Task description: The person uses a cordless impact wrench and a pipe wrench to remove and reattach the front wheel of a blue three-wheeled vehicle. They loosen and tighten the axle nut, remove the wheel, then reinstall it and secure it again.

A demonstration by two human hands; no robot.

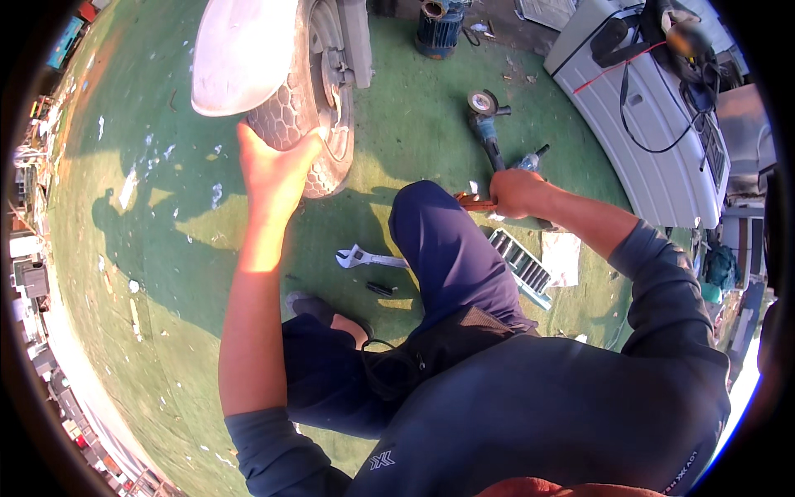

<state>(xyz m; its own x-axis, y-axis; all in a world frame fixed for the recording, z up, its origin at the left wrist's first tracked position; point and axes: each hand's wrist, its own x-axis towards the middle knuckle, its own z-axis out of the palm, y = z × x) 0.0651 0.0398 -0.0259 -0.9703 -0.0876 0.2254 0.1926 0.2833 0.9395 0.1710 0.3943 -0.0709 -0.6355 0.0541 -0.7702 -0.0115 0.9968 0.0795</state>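
My left hand [277, 170] is gripping the tread of a small wheel's tyre [281, 124], thumb on one side and fingers on the other. Above it a white mudguard [244, 58] covers the top of the tyre. Over my raised knee, my right hand [517, 193] is closed round a reddish-brown tool [474, 204] whose kind I cannot make out. Just beyond that hand lies an angle grinder [487, 137] with its disc facing up. A second blue-and-black tool [532, 159] is partly hidden behind the hand.
On the green floor [182, 306] lie an adjustable wrench [364, 258], a small black piece [380, 289], a green socket case [523, 269] and a white sheet [561, 255]. A blue motor [439, 31] stands farther off. To the right is a large pale grey casing [638, 124] with black cables on it.
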